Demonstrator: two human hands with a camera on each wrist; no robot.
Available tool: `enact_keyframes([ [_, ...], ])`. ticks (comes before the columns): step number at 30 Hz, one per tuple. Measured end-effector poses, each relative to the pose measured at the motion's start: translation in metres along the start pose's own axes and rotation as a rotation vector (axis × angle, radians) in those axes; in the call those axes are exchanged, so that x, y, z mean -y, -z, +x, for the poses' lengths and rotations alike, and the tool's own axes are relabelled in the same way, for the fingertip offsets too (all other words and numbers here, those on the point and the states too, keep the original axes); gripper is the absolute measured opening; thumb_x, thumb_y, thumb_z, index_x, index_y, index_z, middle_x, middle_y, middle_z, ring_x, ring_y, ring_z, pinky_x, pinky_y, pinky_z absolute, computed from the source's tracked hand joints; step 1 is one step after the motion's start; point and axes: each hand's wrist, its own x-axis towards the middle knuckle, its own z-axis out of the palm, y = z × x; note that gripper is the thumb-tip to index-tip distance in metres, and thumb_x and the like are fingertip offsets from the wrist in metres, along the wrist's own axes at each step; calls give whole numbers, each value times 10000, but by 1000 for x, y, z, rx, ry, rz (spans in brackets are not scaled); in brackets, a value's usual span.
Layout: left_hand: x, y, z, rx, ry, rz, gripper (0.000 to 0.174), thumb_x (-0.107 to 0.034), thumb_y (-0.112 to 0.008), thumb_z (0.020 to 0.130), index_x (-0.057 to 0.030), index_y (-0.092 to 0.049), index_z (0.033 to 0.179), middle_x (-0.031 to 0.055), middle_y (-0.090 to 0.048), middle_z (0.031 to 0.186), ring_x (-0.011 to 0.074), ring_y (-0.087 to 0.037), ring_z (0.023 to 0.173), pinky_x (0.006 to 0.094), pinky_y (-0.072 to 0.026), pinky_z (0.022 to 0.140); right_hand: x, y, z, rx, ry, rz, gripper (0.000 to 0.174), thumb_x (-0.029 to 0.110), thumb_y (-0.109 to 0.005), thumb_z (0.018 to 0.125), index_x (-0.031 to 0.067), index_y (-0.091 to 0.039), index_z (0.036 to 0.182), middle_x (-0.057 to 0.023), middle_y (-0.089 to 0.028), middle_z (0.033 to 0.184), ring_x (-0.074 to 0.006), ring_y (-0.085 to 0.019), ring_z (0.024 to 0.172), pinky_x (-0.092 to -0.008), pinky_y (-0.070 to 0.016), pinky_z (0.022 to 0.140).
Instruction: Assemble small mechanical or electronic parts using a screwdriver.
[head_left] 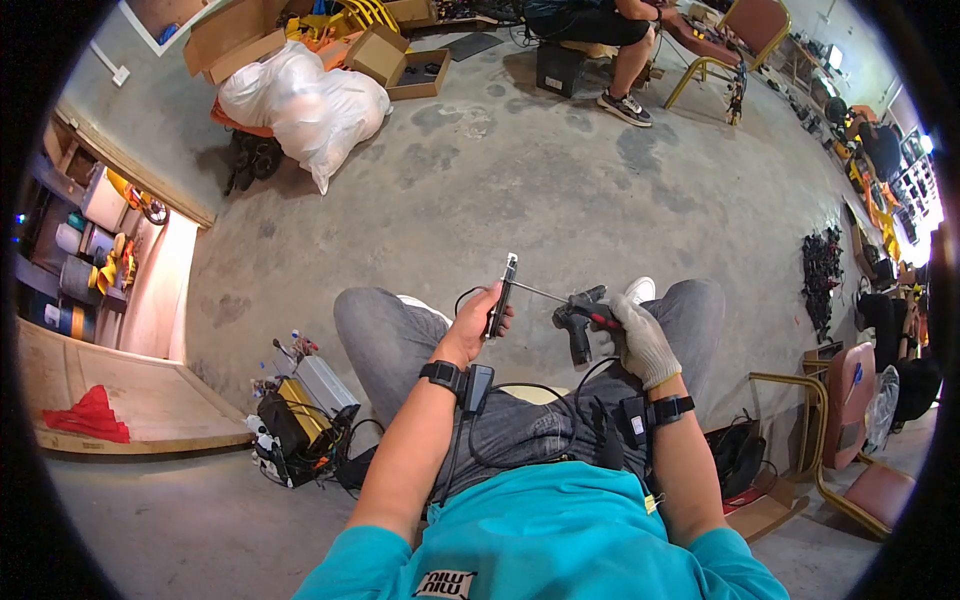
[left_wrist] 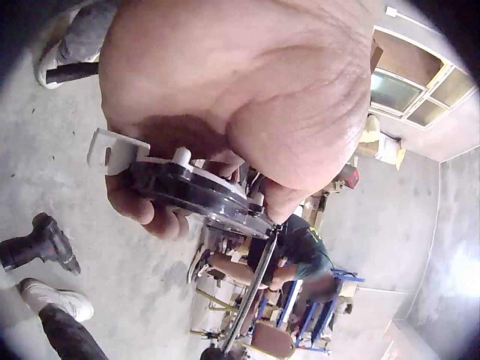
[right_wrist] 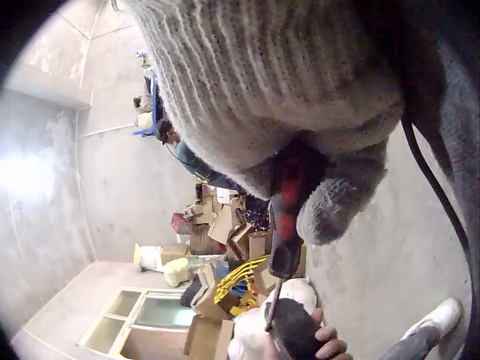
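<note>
My bare left hand point(head_left: 470, 322) grips a narrow black part with a metal-coloured end point(head_left: 511, 268). In the left wrist view, this black part point(left_wrist: 202, 196) has a curved edge, white pegs and a white bracket point(left_wrist: 118, 152). My right hand point(head_left: 643, 340), in a knitted glove, holds a screwdriver by its red and black handle point(right_wrist: 289, 195). The screwdriver's metal shaft point(left_wrist: 253, 289) runs across to the black part, with its tip right at one end. Beyond the handle, a black cordless drill point(left_wrist: 43, 244) lies on the floor between my legs.
White bags point(head_left: 305, 105) and open cardboard boxes point(head_left: 420, 75) stand ahead on the left. A seated person point(head_left: 625, 45) is across the concrete floor. Beside my left leg lies a pile of electrical parts point(head_left: 300, 410). A chair point(head_left: 850, 420) stands at right. Cables cross my lap.
</note>
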Motion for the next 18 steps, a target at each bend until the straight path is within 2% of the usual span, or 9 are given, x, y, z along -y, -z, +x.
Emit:
enact_keyframes([
  [4,3,2,0,2,-13,-3,380,-485,-563,1013,-118,-590,1109,47,-643,855,124,-618,681,279,-512,595,12,-20,-14,28,183,45,306,260,-575,1016,-16,-594,1145,-137,-650,1045,-192,-653,772,-313,-573,682],
  [6,-1,-2,-3,-5,-8,5,355,-467,-546,1025,-116,-586,1055,55,-658,861,134,-632,689,292,-521,602,11,-27,-16,-91,221,155,290,245,-553,1015,-15,-605,1136,-138,-651,1034,-186,-644,747,-321,-568,681],
  [7,-3,-4,-4,-11,-2,16,342,-449,-528,1036,-113,-582,1002,63,-672,867,144,-645,698,304,-530,610,7,-22,-13,-91,221,155,290,245,-553,1015,-15,-605,1136,-138,-651,1034,-186,-644,747,-321,-568,681],
  [9,-1,-2,-1,-11,7,4,340,-448,-531,1035,-113,-581,1004,64,-673,868,146,-645,699,305,-530,612,-6,-3,0,20,-1,95,257,183,-603,993,11,-606,1184,-91,-622,960,-193,-642,716,-310,-552,614],
  [12,-1,-1,-1,-17,10,-7,341,-449,-535,1034,-112,-580,1008,66,-674,869,147,-646,698,305,-531,614,-5,9,6,83,-24,159,277,183,-641,977,28,-609,1204,-94,-634,1002,-211,-666,756,-311,-559,634],
  [13,-1,-1,-2,-23,5,-7,343,-451,-536,1033,-111,-580,1009,67,-675,871,148,-646,697,305,-531,614,-5,10,4,84,-25,159,277,183,-641,977,28,-609,1204,-94,-634,1002,-211,-666,756,-311,-559,634],
  [15,-1,-2,-3,-20,3,10,347,-453,-533,1034,-111,-580,1009,68,-676,873,149,-647,697,306,-532,614,5,-5,-8,36,244,141,291,225,-621,996,26,-609,1208,-97,-645,1014,-218,-682,784,-304,-567,652],
  [16,-2,-2,-4,-17,0,28,351,-456,-530,1034,-110,-580,1009,69,-678,875,149,-647,698,307,-533,615,2,-12,-5,-102,278,233,293,231,-608,1003,19,-604,1205,-101,-648,1016,-213,-686,787,-286,-550,618],
  [18,-1,-2,-2,-17,3,25,350,-454,-531,1034,-109,-583,1007,70,-679,875,150,-648,698,306,-533,614,10,-11,-11,1,170,219,282,181,-600,994,5,-593,1215,-121,-644,1062,-211,-666,880,-297,-561,710],
])
